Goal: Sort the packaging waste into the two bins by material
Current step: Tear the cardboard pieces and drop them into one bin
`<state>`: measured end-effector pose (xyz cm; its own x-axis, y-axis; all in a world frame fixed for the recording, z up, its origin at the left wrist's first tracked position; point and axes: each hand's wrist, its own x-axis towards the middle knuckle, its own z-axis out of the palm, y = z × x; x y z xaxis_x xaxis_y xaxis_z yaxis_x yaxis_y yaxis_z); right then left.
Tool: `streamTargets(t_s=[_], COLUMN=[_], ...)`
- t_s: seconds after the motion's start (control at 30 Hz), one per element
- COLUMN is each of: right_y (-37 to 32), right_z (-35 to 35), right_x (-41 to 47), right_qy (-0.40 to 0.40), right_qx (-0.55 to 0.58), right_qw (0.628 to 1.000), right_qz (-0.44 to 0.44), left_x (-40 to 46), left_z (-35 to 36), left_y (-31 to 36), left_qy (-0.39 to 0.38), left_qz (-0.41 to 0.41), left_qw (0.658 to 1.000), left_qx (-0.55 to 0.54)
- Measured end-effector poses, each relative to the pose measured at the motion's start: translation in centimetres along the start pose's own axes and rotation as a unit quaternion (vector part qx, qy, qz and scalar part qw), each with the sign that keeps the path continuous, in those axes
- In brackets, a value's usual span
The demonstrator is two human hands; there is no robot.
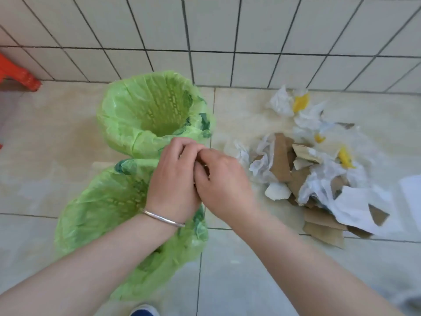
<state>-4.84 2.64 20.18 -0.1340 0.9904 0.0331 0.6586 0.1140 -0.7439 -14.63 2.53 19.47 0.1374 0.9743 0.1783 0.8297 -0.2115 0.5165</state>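
Two bins lined with green plastic bags stand on the floor: the far bin [150, 110] by the wall and the near bin [109, 206] just below it. Nothing shows inside either one. A pile of packaging waste [314, 169] lies to their right, mixing torn brown cardboard [281, 160], crumpled white plastic film [282, 101] and yellow scraps [300, 102]. My left hand [173, 179] and my right hand [221, 181] meet over the near bin's far rim, with curled fingers interlocked. What they hold between them, if anything, is hidden.
A white-tiled wall [227, 30] runs along the back. An orange plastic stool [18, 74] stands at the far left. A white sheet [412, 192] lies at the right edge. The tip of a blue shoe [143, 312] shows at the bottom.
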Motion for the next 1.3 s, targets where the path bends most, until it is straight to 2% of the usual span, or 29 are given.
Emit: streamTargets(t_s=[0.13,0.27,0.4,0.5,0.57,0.63,0.7,0.8,0.93,1.03,1.1,1.2,1.3], right_y=[6.3,13.2,19.3,23.7,26.5,29.0,31.2,33.3,34.2,34.3,34.4,34.3,34.4], right_z=[-5.3,-7.6,-7.9,-8.3,-9.3,-10.7,-12.1,-13.1,-12.5,-12.1,-12.1,-12.6,-13.5], right_x=[-1.6,-4.0,-6.7,-8.6,-9.6,-10.1,-10.0,-9.4,-9.0,-8.7,-8.6,-8.6,-8.5], right_qy=[0.047,0.067,0.11,0.192,0.254,0.28,0.247,0.143,0.068,0.062,0.055,0.074,0.143], right_qx=[-0.01,0.004,0.046,0.012,-0.042,-0.095,-0.127,-0.096,-0.11,-0.09,-0.095,-0.032,0.046], right_qw=[0.995,0.979,0.944,0.917,0.892,0.87,0.867,0.885,0.883,0.867,0.874,0.884,0.863], right_qz=[0.082,0.193,0.308,0.35,0.371,0.394,0.415,0.433,0.452,0.486,0.473,0.46,0.481], left_x=[2.0,2.0,1.3,0.7,0.1,-0.8,-1.8,-2.2,-1.0,-0.2,0.7,2.2,3.2], left_z=[5.4,12.4,18.9,22.6,23.9,24.7,25.4,26.5,27.8,28.5,29.1,30.1,31.3], left_y=[5.6,9.8,12.0,12.6,12.8,12.8,12.6,12.0,11.0,10.4,10.1,10.3,10.6], left_qy=[-0.081,-0.167,-0.234,-0.258,-0.241,-0.219,-0.239,-0.278,-0.24,-0.199,-0.197,-0.24,-0.285], left_qz=[0.074,0.081,0.054,-0.004,-0.046,-0.03,0.02,0.048,0.046,0.069,0.085,0.103,0.098], left_qw=[0.994,0.982,0.969,0.965,0.969,0.975,0.971,0.959,0.969,0.977,0.976,0.962,0.947], left_qx=[-0.03,-0.045,-0.052,-0.041,-0.044,-0.027,0.007,0.037,0.039,0.015,0.034,0.086,0.111])
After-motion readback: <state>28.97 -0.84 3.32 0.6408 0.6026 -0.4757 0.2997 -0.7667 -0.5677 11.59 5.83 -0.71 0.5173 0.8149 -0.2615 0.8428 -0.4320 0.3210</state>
